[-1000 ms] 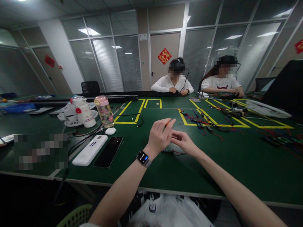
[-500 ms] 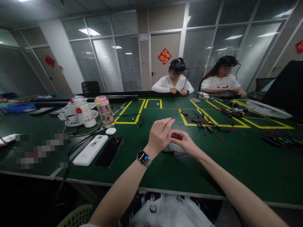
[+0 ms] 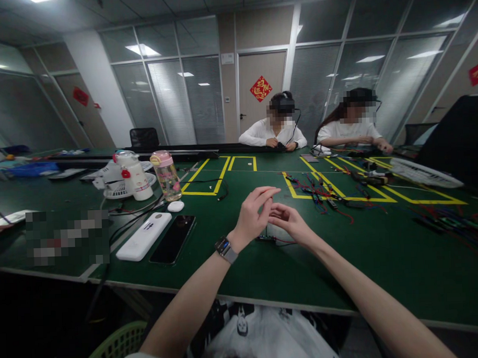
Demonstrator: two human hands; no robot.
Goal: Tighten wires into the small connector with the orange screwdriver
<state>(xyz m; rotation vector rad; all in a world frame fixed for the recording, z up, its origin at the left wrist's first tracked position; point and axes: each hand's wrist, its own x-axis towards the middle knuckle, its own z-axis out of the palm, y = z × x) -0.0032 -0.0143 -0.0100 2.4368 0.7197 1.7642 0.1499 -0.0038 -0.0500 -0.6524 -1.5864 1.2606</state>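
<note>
My left hand, with a watch on the wrist, is raised over the table. Its long fingers lie together and point right, while its thumb side is hidden. Close against it, my right hand has bent fingers brought together at the tips, near the left palm. What the two hands pinch between them is too small to make out. Just below them a small circuit board rests on the green table, with red wires trailing right. A thin upright line, perhaps a wire, rises from the board toward my fingers.
Left of my hands lie a black phone, a white power bank and a white case. Bottles stand behind them. Wired boards lie to the right by yellow tape. Two people sit across the table.
My left wrist has turned slightly, so the watch face points more away. The fingers of both hands have shifted a little; the board stays in place below them.
</note>
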